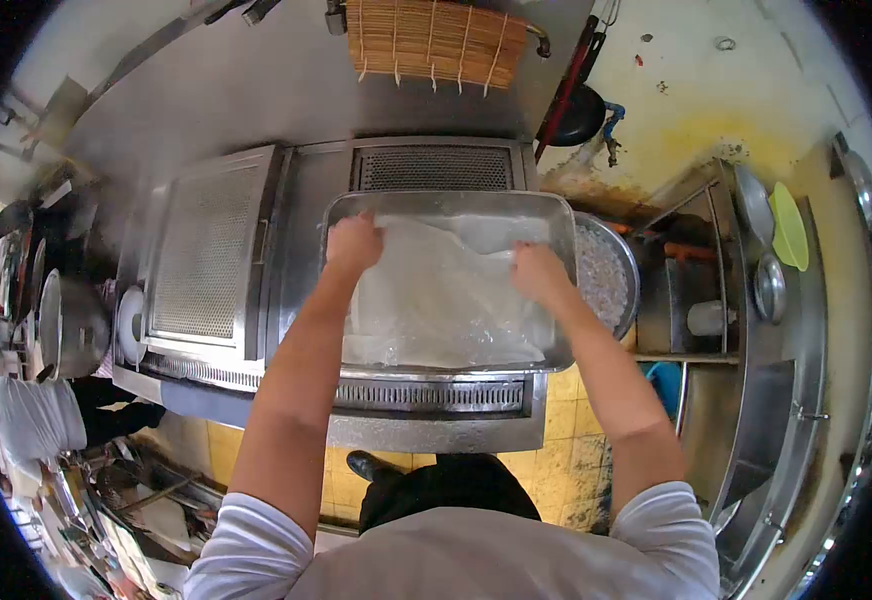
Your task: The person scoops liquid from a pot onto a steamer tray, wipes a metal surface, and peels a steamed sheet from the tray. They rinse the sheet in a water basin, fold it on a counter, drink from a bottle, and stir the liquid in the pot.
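A large rectangular metal tray (pixel 456 203) sits on the steel counter in front of me. A wet white sheet (pixel 426 290), cloth-like, lies spread inside it. My left hand (pixel 355 243) is closed on the sheet's far left corner, near the tray's left wall. My right hand (pixel 540 273) pinches the sheet's edge toward the right side, its fingers closed. Between the hands the sheet's far edge dips and folds, and pale liquid shows beyond it.
Right of the tray stands a round metal bowl (pixel 634 290) of whitish pieces. A perforated metal panel (pixel 201 250) is at left, a bamboo mat (pixel 436 42) hangs beyond. Another person (pixel 41 415) in white stands far left. Shelving (pixel 776 400) runs along the right.
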`<move>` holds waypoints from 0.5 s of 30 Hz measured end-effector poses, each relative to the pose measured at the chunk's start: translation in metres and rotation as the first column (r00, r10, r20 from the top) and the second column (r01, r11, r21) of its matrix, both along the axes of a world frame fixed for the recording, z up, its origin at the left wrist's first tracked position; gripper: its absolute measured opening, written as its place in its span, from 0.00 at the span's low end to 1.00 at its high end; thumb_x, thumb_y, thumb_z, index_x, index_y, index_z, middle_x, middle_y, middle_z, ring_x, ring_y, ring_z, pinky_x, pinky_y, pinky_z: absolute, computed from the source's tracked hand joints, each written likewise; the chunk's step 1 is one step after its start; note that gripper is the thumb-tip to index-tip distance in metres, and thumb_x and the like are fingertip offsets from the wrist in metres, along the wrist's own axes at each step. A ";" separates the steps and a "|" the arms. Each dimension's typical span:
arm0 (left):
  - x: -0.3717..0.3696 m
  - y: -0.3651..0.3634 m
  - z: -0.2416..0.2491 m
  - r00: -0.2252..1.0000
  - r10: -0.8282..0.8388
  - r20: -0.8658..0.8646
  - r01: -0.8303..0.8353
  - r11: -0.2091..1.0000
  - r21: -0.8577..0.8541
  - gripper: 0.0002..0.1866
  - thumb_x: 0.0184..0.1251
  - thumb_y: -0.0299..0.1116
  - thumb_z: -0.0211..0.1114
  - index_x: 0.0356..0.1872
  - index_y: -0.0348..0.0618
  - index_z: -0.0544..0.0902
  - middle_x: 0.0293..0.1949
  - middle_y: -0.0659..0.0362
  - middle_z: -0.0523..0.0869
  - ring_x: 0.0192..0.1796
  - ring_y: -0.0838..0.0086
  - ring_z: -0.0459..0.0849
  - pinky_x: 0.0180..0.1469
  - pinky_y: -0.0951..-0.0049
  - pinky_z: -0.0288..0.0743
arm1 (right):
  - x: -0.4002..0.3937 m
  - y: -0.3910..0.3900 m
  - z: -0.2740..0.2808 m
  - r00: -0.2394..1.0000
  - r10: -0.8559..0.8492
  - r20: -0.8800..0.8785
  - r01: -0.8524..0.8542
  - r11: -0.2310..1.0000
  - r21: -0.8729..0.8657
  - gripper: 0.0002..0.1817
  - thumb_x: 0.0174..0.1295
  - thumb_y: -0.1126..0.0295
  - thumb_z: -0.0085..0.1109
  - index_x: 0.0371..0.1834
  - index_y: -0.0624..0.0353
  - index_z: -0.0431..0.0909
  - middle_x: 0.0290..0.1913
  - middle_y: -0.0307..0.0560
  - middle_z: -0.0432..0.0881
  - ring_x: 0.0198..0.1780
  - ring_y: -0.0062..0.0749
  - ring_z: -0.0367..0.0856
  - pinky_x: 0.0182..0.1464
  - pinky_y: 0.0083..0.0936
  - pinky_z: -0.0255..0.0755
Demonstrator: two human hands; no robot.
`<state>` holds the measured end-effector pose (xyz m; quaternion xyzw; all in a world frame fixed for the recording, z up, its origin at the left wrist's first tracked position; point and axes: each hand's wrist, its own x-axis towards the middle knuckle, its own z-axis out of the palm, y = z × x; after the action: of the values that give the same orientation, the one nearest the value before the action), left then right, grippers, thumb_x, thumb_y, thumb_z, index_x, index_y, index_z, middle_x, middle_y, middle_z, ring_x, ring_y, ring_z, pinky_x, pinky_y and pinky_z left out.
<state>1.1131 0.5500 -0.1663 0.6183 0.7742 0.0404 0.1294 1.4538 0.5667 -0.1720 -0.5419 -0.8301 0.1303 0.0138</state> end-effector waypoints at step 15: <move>-0.064 -0.061 0.054 0.803 -0.042 0.594 -0.312 0.820 0.480 0.14 0.76 0.38 0.65 0.45 0.34 0.86 0.32 0.51 0.90 0.36 0.70 0.86 0.42 0.66 0.79 | 0.064 -0.028 0.123 0.774 -0.260 -0.577 0.283 0.958 -0.052 0.12 0.61 0.68 0.70 0.45 0.62 0.90 0.38 0.53 0.91 0.38 0.42 0.89 0.45 0.33 0.80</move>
<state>1.0488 0.4887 -0.1127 0.5264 0.6947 0.4598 0.1700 1.5181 0.5387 -0.0487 -0.5903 -0.7019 0.2692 0.2940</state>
